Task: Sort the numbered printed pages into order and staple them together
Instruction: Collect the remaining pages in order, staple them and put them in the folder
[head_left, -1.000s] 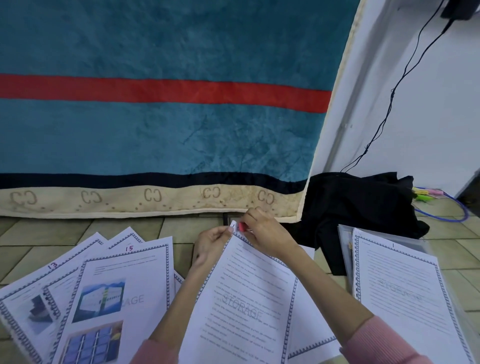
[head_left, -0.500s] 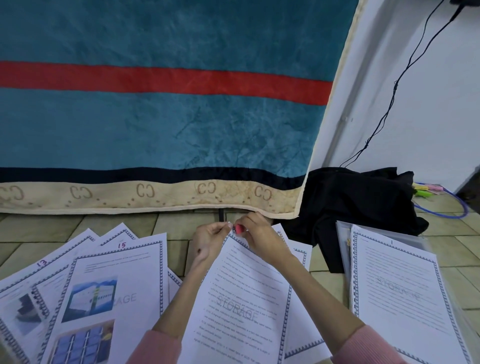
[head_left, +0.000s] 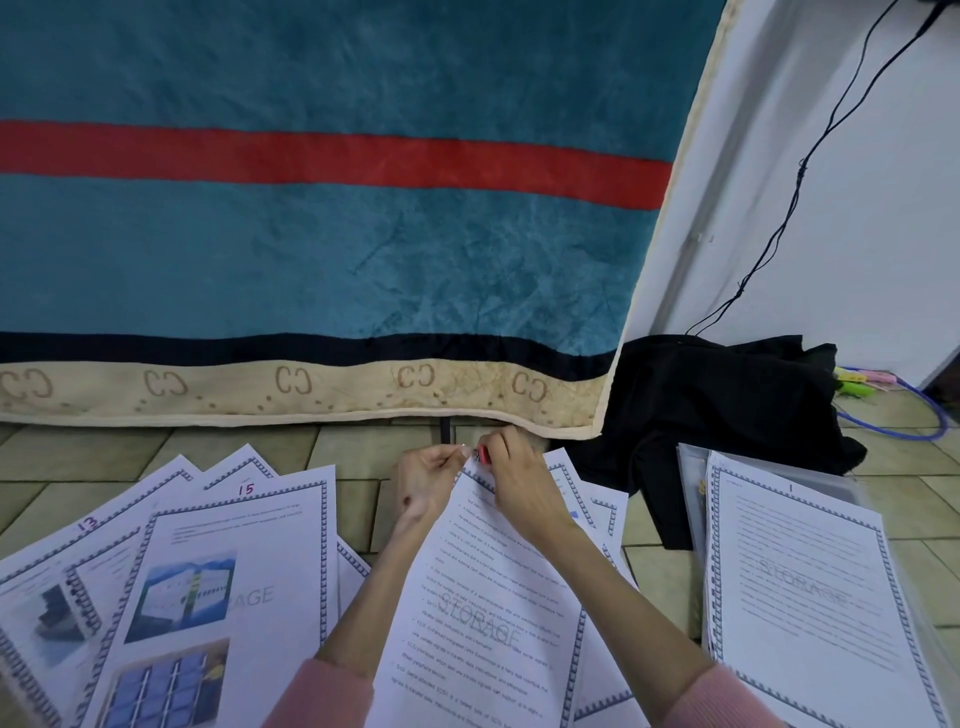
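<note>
1. While both hands are meeting at the top corner of the middle sheaf of pages (head_left: 488, 613), the left hand (head_left: 426, 480) is pinching that corner with curled fingers, and the right hand (head_left: 519, 480) is curling its fingers round a small red object (head_left: 483, 455), probably a stapler, though it is too hidden to confirm.
2. The sheaf is lying on the tiled floor (head_left: 156, 447), overlapping other loose pages beneath it.
3. More pages are fanning out at the left, two of them hand-marked 13 (head_left: 87, 523) and 15 (head_left: 245, 489); a separate stack marked 1 (head_left: 800, 582) is resting at the right on a clear plastic folder (head_left: 688, 467).
4. Handling judgement: the paper is looking thin, light and limp, so sheets are likely to slide over one another; gripping close to the corner should keep the edges aligned.
5. Each page is showing a blue patterned border and a grey "STORAGE" watermark; some are carrying colour photographs.
6. Behind, a plush teal blanket (head_left: 311, 260) with a red stripe is hanging, and a black cloth (head_left: 727, 395) is lying crumpled nearby.
</note>
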